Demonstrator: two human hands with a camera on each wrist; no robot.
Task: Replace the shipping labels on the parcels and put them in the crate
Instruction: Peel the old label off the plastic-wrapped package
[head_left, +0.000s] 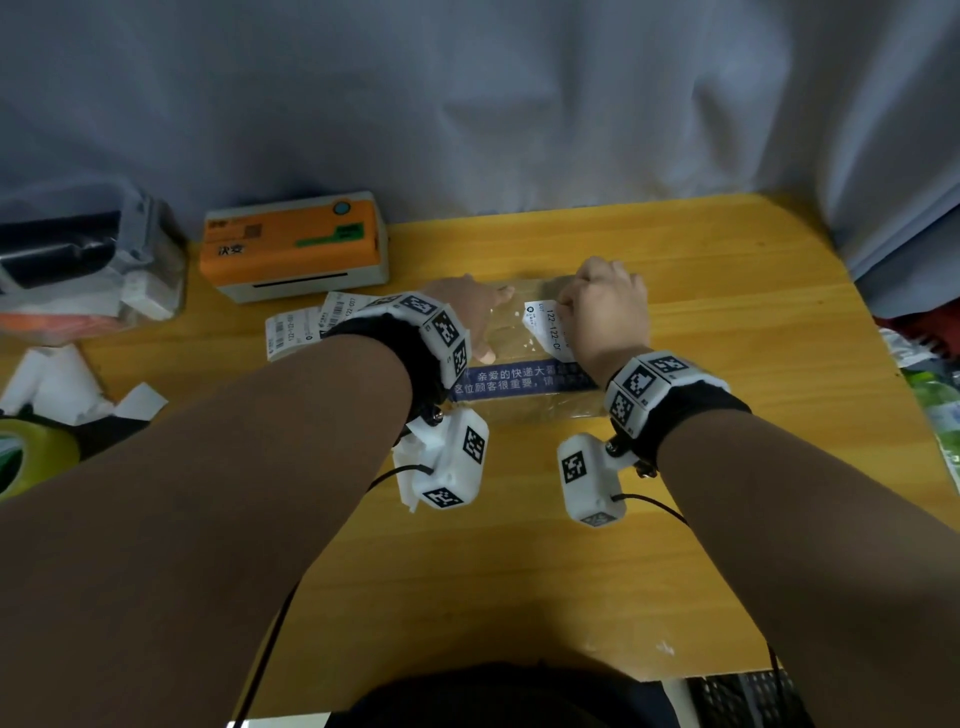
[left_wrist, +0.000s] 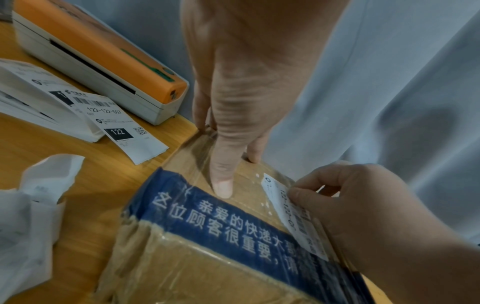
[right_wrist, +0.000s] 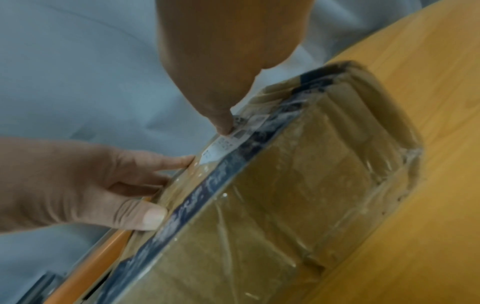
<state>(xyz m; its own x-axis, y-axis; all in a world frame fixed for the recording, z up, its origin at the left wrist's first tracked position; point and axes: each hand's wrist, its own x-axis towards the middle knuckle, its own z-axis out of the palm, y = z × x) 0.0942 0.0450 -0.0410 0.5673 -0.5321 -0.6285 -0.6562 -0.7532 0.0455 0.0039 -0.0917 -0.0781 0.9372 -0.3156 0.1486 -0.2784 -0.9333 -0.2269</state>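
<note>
A taped cardboard parcel lies on the desk, long axis left to right. The right hand pinches the label at the parcel's right end; the left hand presses flat, fingers spread, on its left end.

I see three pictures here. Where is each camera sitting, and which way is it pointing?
Head: worn on the head, looking forward and down at the table; both forearms, left hand and right hand show.
Left wrist: looks along the left hand, fingers straight on the parcel; a label printer lies beyond.
Right wrist: looks along the right hand, whose fingers pinch the label; the left hand shows too.
All three share the parcel, its label and both hands.
</note>
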